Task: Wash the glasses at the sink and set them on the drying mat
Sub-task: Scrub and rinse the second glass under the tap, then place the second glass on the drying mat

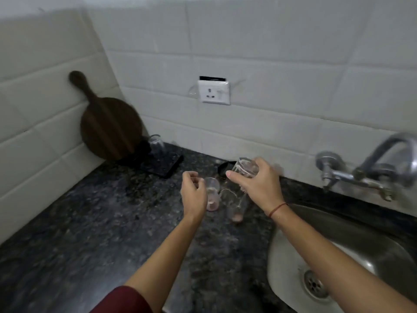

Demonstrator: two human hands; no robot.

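1. A dark speckled granite counter (90, 213) runs under a wall of white tiles (270, 53), with a white wall socket (214, 92) set into the tiles.
2. A round stainless steel sink (352, 224) sits at the right, and a chrome wall tap (370, 170) arches above it.
3. A dark round wooden board with a handle (108, 125) leans in the corner.
4. Just beside the board lies a black drying mat (164, 166), and one clear glass (156, 144) stands on its far edge.
5. The right hand (259, 184) is wrapped around a clear tumbler (244, 168), held tilted above the counter, left of the sink.
6. The left hand (194, 193) is loosely curled and holds nothing, just beside a short clear glass with a pinkish bottom (212, 195).
7. A taller clear glass with pinkish dregs (234, 206) stands on the counter between the hands, near the sink's rim.
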